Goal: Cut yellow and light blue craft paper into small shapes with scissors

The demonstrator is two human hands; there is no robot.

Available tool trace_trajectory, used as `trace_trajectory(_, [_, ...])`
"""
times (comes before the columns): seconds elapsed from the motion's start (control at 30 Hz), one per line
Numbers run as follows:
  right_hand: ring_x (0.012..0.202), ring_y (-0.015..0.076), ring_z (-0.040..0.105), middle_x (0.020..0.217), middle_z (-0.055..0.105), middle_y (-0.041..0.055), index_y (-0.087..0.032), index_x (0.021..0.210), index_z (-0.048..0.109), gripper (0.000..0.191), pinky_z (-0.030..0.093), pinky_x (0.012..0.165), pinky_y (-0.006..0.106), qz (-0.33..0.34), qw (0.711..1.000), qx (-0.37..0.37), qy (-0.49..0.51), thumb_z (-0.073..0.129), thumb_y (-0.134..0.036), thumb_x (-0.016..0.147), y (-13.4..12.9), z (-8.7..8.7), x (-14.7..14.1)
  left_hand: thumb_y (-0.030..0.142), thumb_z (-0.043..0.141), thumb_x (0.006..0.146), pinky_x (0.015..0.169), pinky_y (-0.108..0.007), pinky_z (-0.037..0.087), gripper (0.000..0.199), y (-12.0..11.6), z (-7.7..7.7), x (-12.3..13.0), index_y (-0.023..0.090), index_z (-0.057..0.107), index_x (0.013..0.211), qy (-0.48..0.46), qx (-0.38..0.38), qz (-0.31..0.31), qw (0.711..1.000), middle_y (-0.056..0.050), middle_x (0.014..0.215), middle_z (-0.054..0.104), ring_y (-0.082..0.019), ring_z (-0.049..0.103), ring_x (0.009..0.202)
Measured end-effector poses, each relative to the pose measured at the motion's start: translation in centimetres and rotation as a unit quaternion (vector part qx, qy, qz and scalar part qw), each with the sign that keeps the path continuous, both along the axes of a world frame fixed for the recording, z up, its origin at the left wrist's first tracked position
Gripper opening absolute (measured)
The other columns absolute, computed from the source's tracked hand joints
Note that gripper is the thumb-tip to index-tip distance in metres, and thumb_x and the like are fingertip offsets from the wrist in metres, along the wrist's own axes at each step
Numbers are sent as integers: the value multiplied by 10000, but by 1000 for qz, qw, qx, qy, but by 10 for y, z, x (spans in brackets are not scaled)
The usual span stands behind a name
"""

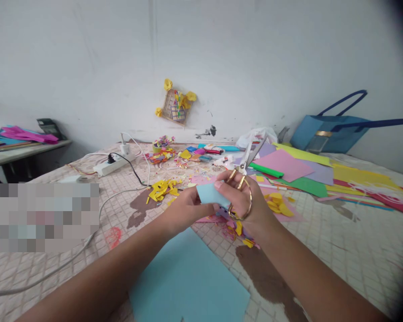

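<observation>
Between my two hands is a small light-blue piece of paper (pixel 208 195). My left hand (pixel 184 208) pinches its lower left side, thumb along the bottom edge. My right hand (pixel 240 197) grips the paper's right side with its thumb and fingers. Gold-handled scissors (pixel 244 169) hang on that same hand, a handle loop round the fingers and the blades spread, pointing up and away from the paper. Below my forearms a large light-blue sheet (pixel 190 279) lies on the table. Yellow and purple paper scraps (pixel 238 228) lie just under my hands, partly hidden by them.
Yellow paper pieces (pixel 163 190) lie left of my hands, more yellow petals (pixel 278 205) to the right. Coloured sheets (pixel 289 165) spread at the right, by a blue bag (pixel 332 132). A power strip (pixel 114 164) with a white cable (pixel 97 228) stands at the left.
</observation>
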State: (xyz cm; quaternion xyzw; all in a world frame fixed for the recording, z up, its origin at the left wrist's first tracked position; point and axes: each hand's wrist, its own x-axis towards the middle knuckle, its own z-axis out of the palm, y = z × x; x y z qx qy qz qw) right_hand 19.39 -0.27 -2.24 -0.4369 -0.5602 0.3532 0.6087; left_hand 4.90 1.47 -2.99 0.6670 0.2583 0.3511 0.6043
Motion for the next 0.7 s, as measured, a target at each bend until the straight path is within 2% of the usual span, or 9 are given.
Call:
trace_trajectory(0.13, [484,96,405,548,433,-64,-193,760,547,162,325,459,230,42,991,-10,-124,618,-279,642,-4,7,7,317,652,683,599,-231,401,185,2,3,-4,140,625,731,93,97,67,989,0,677,575,-120,526,654])
trace_trajectory(0.3, [498,90,393,581,444,-58,-189,752,541,110,302,466,224,92,969,-34,-226,588,-218,657,-11,16,13,316,655,656,493,-209,336,190,0,9,-5,136,602,630,136,98,-14,986,21,574,521,-96,472,539])
trace_trajectory(0.37, [513,94,401,595,445,-54,-186,763,535,116,310,480,227,90,969,-22,-228,592,-251,684,-11,17,12,317,661,651,467,-204,312,202,-1,9,-4,136,583,607,137,96,-4,986,27,549,496,-85,443,510])
trace_trajectory(0.43, [539,102,413,607,439,-46,-185,746,513,168,328,506,235,59,977,16,-205,557,-346,752,-10,16,9,337,646,674,457,-201,305,233,-1,8,-3,140,549,594,108,93,57,988,33,531,470,-79,422,496])
trace_trajectory(0.5, [563,109,417,616,429,-35,-187,702,469,287,338,527,240,7,982,47,-180,457,-444,828,-11,14,6,360,620,709,465,-200,322,254,0,7,-3,146,522,614,52,81,146,985,35,524,465,-77,425,494])
trace_trajectory(0.57, [562,109,407,620,421,-33,-192,686,425,350,332,523,240,-20,982,37,-182,384,-489,866,-12,10,1,369,599,738,491,-198,351,250,1,6,-3,149,515,656,-22,69,216,974,34,532,478,-76,440,504])
trace_trajectory(0.7, [598,121,441,664,460,-33,-205,776,422,289,335,531,238,32,972,-10,-234,427,-478,868,-18,-3,-10,362,593,754,528,-191,385,230,-2,10,-3,148,525,701,-120,64,273,952,26,575,507,-73,467,537])
